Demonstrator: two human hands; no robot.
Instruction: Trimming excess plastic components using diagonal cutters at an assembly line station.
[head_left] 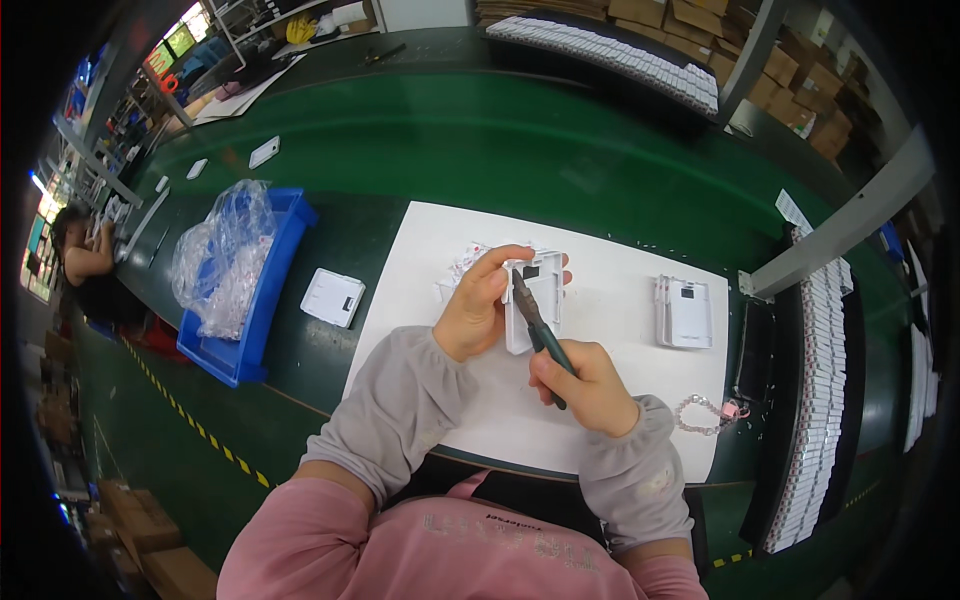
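My left hand grips a white plastic casing with a dark rectangular window, fingers wrapped round its far and left edges. Closed round the dark green handles of a pair of pliers is my right hand. The metal jaws of the pliers reach the casing's upper left part beside the window; whether they bite on anything is too small to tell. Behind my left hand, small white pieces lie scattered on the white sheet. A stack of similar white casings stands to the right.
A blue tray holding clear plastic bags stands left, near a single casing. A beaded bracelet lies at the right. Long rows of white pieces fill a black tray beside a metal post. Another person sits far left.
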